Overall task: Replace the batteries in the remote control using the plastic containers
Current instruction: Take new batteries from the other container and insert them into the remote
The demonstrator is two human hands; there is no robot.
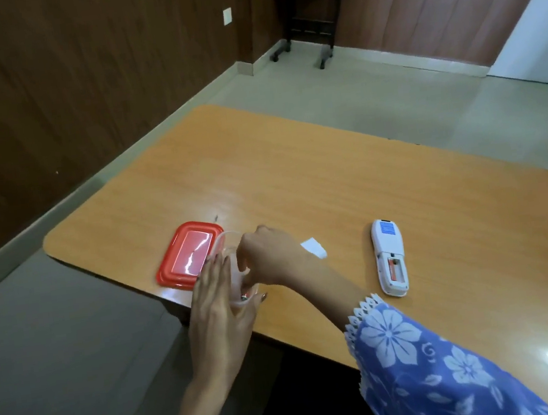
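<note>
Left hand point(219, 296) flat, fingers straight; right hand point(268, 256) curled (fingertips hidden).

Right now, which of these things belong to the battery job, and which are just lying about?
Job: remote, battery in it, clear container, red lid, white cover.
Lying about: dark stand, wall socket.

An office-like room: wood-panelled walls point(62, 95), long laminate table point(296, 177), plain tiled floor point(373, 102)
</note>
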